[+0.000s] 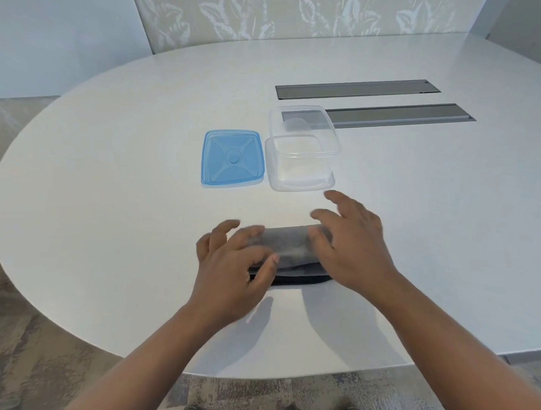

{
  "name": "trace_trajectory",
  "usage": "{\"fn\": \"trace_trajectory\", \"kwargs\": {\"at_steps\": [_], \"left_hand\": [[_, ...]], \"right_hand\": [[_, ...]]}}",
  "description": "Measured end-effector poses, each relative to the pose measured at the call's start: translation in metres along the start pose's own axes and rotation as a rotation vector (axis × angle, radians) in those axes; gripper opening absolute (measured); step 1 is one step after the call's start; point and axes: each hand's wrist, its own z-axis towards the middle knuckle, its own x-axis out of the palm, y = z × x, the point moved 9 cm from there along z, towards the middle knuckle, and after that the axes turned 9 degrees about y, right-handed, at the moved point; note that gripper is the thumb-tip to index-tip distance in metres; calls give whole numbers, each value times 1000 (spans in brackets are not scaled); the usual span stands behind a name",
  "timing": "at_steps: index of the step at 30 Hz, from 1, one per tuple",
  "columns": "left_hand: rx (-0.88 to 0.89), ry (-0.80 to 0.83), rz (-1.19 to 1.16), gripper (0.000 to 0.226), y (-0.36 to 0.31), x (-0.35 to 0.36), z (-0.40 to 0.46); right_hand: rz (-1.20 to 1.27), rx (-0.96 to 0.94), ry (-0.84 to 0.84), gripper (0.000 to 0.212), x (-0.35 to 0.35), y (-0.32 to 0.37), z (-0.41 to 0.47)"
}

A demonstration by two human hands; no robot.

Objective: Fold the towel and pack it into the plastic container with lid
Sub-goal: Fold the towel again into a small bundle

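A grey towel point(289, 248), folded into a small thick bundle with a dark edge at its near side, lies on the white table point(110, 199) in front of me. My left hand point(236, 265) rests on its left end, thumb and fingers curled around it. My right hand point(350, 244) lies on its right end, fingers spread and partly lifted, blurred by motion. Just beyond the towel stands the clear plastic container point(302, 147), uncovered and with nothing in it. Its blue lid point(232, 157) lies flat on the table to the container's left.
Two long grey cable hatches point(357, 89) point(401, 115) are set into the tabletop behind and right of the container. The table's curved edge runs close to my body, with patterned carpet point(28, 349) below. A leaf-patterned wall point(269, 14) stands behind the table.
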Motion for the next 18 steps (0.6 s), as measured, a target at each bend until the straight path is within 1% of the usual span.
{"fn": "trace_trajectory", "kwargs": {"at_steps": [2,3,4,5,7,8,9,10,12,14,18], "left_hand": [[75,-63,-6,24,-16,-16,14],[104,-75,-19,26,-21,-22,25],[122,-52,-25,31,-26,-23,37],[126,18,-15,38,-28,-17,48],[121,234,69,50,-29,11,60],[109,323,118,54,-26,28,57],[87,377,159,55,-20,43,49],[65,388,198,56,-13,55,40],[33,344,239,59,-2,64,26],[-11,336,214,60,6,68,25],[-48,332,187,64,20,70,23]], "right_hand": [[-73,-64,-2,39,-2,21,8],[-110,-87,10,42,0,29,13],[-132,-100,38,45,3,35,19],[-149,-103,81,49,9,37,26],[-198,-90,199,55,28,35,34],[-223,-74,269,57,42,30,33],[-245,-57,328,58,57,25,28],[-265,-44,360,60,70,19,20],[-305,-38,341,62,84,10,7],[-312,-15,303,68,88,1,2],[-243,70,294,83,88,-17,5]]}}
